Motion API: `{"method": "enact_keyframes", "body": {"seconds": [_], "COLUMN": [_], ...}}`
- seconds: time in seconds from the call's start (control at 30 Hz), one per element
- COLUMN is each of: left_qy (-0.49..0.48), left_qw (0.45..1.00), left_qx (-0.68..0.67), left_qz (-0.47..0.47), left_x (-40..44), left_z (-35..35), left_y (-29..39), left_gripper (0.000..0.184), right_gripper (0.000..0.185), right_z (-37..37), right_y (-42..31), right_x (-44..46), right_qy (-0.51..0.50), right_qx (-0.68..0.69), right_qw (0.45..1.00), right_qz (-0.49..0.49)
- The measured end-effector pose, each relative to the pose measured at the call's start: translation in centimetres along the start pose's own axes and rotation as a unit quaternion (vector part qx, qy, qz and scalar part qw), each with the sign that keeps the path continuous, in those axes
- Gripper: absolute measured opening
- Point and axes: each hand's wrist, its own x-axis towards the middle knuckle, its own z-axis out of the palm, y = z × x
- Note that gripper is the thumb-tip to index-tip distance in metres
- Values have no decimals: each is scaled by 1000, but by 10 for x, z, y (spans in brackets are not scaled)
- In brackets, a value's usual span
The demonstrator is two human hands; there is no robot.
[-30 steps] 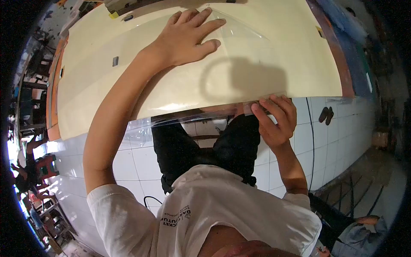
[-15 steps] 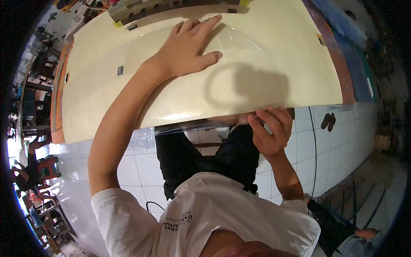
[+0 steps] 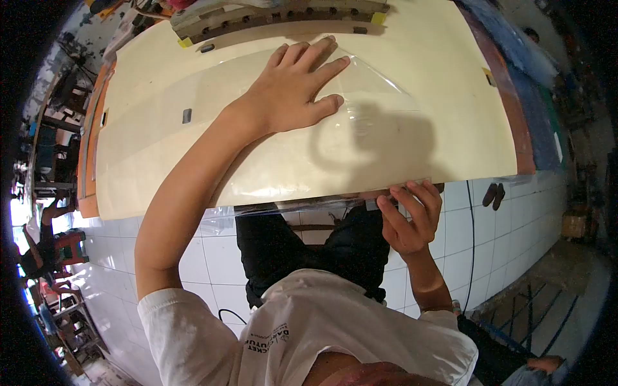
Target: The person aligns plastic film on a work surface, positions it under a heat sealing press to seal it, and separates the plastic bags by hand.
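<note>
A clear plastic sheet [image 3: 380, 80] lies over the cream table covering, its far edge creased and shiny. My left hand [image 3: 299, 87] is laid flat on the sheet near its far edge, fingers spread. At the table's front edge, my right hand [image 3: 412, 215] has its fingers bent around the near edge of the plastic, which hangs slightly over the side. Its fingertips are close together at that edge; the thumb side is partly hidden.
At the back stands a long metal bar with holes [image 3: 270, 22]. Small dark pieces [image 3: 187, 116] are on the cream covering [image 3: 141, 167]. Blue plastic material [image 3: 547, 128] lies at the right. Sandals [image 3: 494, 196] and a cable [image 3: 472, 257] are on the tiled floor. Another person sits at lower right.
My left hand's fingers have spread wider on the sheet. The sheet's far crease shows more sharply. The whole view has tilted a little, so the table sits lower.
</note>
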Motion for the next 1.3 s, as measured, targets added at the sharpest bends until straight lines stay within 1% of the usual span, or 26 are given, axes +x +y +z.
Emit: {"method": "enact_keyframes", "body": {"seconds": [0.17, 0.27, 0.3, 0.37, 0.4, 0.47, 0.6, 0.67, 0.7, 0.77, 0.87, 1.07, 1.2, 1.27, 1.3], "left_qy": [-5, 13, -7, -91, -93, -84, -81, -71, -70, -74, -73, -81, -82, -83, -82], "left_qw": [1000, 999, 1000, 996, 995, 996, 997, 997, 997, 997, 997, 996, 996, 996, 996], "left_qx": [-13, 28, 5, -19, -22, -10, -14, -18, -18, -33, -33, -36, -35, -39, -38], "left_qz": [7, 7, 6, -16, -16, -5, -7, 1, 5, -4, 1, -3, -7, -3, -4], "left_x": [0, 0, 2, 6, 6, 5, 4, 4, 4, 5, 5, 4, 5, 5, 5], "left_z": [4, 9, 7, -10, -11, -12, -11, -10, -11, -12, -12, -15, -13, -13, -13], "left_y": [-2, -3, -4, -4, -4, -3, -4, -4, -4, -3, -4, -4, -5, -6, -6], "left_gripper": [65, 66, 66, 75, 75, 73, 72, 71, 71, 70, 69, 70, 71, 71, 71], "right_gripper": [24, 27, 27, 26, 26, 26, 24, 30, 30, 36, 34, 31, 31, 38, 38], "right_z": [6, 7, 9, 13, 14, 20, 30, 35, 38, 45, 54, 59, 65, 66, 65], "right_y": [3, 2, 3, 6, 5, 6, 7, 7, 6, 3, -3, -2, -2, -2, -3], "right_x": [-10, -12, -12, -15, -16, -16, -21, -20, -20, -20, -17, -20, -22, -20, -18], "right_qy": [10, 10, 18, 24, 32, 60, 73, 77, 78, 91, 117, 134, 143, 166, 167], "right_qx": [-5, -4, 0, 2, 0, -3, -23, -33, -36, -29, -25, -55, -73, -45, -45], "right_qw": [1000, 1000, 1000, 1000, 999, 998, 997, 996, 996, 995, 993, 989, 987, 985, 985], "right_qz": [0, 6, 6, 7, 7, 1, -4, -29, -28, -16, 10, -13, -7, -9, -10]}}
